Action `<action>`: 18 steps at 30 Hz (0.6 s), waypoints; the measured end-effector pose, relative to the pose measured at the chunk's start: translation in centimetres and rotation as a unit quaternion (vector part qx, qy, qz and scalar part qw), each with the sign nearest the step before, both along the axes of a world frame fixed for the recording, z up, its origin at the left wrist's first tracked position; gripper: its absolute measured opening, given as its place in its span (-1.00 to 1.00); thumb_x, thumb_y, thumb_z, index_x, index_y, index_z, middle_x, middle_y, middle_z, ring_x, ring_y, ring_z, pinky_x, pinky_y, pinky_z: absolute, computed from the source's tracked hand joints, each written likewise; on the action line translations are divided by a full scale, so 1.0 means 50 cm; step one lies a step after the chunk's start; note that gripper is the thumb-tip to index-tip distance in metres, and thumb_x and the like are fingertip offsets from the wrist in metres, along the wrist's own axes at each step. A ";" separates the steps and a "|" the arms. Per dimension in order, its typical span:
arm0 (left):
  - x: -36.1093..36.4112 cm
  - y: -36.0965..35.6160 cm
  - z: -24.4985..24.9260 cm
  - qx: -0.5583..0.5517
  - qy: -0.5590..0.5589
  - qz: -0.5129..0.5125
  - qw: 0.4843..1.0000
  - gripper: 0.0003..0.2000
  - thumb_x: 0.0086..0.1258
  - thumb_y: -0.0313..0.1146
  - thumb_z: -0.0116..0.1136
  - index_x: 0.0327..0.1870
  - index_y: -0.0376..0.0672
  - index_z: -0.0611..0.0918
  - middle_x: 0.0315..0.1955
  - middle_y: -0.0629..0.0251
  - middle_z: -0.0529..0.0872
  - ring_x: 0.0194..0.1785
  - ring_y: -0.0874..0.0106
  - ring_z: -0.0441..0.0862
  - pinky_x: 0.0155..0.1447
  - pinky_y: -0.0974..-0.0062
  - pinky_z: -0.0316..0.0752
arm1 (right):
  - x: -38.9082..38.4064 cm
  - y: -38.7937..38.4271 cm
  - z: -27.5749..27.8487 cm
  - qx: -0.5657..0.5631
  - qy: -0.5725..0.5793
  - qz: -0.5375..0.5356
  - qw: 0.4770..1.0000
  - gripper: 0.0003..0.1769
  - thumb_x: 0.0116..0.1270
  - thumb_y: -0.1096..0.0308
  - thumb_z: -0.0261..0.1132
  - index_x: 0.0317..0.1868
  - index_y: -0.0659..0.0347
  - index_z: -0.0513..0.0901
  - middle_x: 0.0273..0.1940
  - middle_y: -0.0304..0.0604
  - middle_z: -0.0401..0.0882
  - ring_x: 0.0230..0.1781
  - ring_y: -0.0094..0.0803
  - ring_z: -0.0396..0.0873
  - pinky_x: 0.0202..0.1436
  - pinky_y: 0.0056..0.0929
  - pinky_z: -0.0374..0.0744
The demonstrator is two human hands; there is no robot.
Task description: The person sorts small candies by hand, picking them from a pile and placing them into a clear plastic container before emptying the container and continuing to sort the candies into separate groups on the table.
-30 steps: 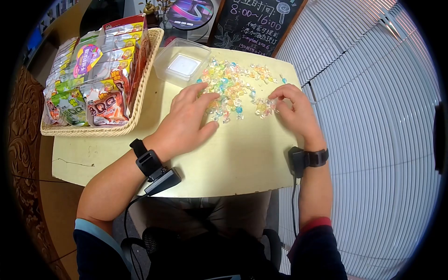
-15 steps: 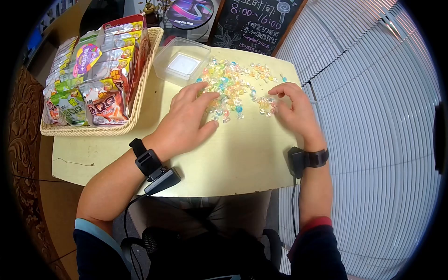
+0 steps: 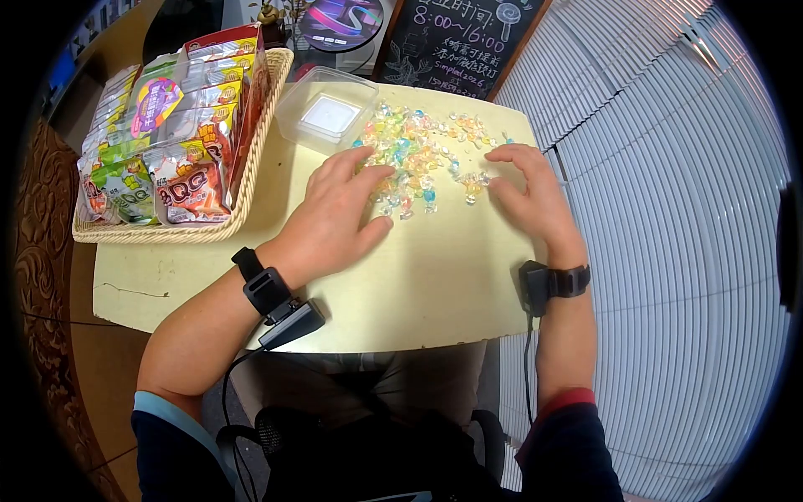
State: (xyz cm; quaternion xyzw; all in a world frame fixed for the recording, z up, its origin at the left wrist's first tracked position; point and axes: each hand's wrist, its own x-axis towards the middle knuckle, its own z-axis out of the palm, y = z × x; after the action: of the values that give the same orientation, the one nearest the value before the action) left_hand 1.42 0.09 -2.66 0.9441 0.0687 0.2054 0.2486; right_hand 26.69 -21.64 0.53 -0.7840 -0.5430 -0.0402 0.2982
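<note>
Left hand [image 3: 335, 222] flat, open, resting on candies [image 3: 410, 146]; right hand [image 3: 531, 197] open, empty, cupping a small cluster [image 3: 473, 182]; best to rake low along the table [image 3: 418, 284] so none scatter.

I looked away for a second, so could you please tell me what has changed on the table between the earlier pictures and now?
The right hand has uncurled its fingers and reached slightly farther up the table. The small clump of sweets beside it now looks smaller and sits a little closer to the main pile. Nothing was visibly picked up. The left hand, clear tub and basket stayed put.
</note>
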 end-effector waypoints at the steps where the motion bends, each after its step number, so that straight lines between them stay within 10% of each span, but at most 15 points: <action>1: 0.000 0.000 0.000 0.000 0.000 0.000 1.000 -0.41 0.44 -0.25 0.38 0.48 -0.19 0.55 0.55 -0.18 0.39 0.65 -0.16 0.29 0.70 -0.01 0.23 | -0.009 0.004 0.002 0.000 0.000 0.000 1.000 -0.57 0.33 0.37 0.54 0.20 0.22 0.75 0.20 -0.04 0.70 0.29 -0.08 0.63 0.45 -0.18 0.57; 18: 0.000 0.000 -0.001 -0.003 0.002 -0.002 1.000 -0.40 0.43 -0.27 0.39 0.48 -0.20 0.56 0.55 -0.17 0.38 0.66 -0.15 0.27 0.70 -0.01 0.22 | -0.024 0.016 -0.005 -0.020 0.006 -0.008 1.000 -0.64 0.29 0.43 0.44 0.10 0.29 0.79 0.06 0.06 0.78 0.23 0.01 0.63 0.39 -0.10 0.58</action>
State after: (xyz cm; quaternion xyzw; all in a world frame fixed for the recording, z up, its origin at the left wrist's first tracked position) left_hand 1.41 0.09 -2.69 0.9438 0.0678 0.2031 0.2518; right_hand 25.47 -20.84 0.28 -0.7943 -0.5358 -0.0269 0.2851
